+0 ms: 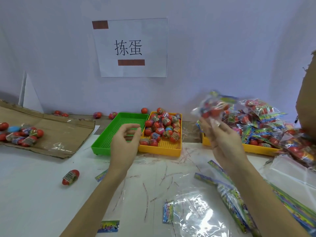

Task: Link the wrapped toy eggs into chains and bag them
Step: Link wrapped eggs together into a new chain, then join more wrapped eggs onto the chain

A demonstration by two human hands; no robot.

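At the far left a flattened sheet of cardboard [56, 132] lies on the white bench [34, 185], carrying a loose cluster of toy eggs [22, 134], mostly red with striped printed wrap around their middles and one plain blue among them. A single wrapped red egg [70, 177] lies alone on the bench in front of it, tilted on its side. More stray eggs sit along the back wall, below a paper sign [131, 47] with two printed characters. Next comes a green tray [119, 132] with a perforated floor, and the left hand [124, 144] hovers over its near right corner, holding nothing, fingers loosely curled with thumb and forefinger close together. Touching the green tray on its right is a yellow tray [164, 149] heaped with wrapped eggs, red ones mixed with a few pink and blue. The right hand [220, 134] is raised above the bench, its fingertips pinching a clear bag of red eggs [213, 108] with a colourful printed header; the bag is blurred. Behind it a second yellow tray [253, 148] is piled high with filled bags [263, 120] of the same kind. Empty clear bags [193, 212] with printed headers lie flat on the bench near the front edge, among thin scattered strips.
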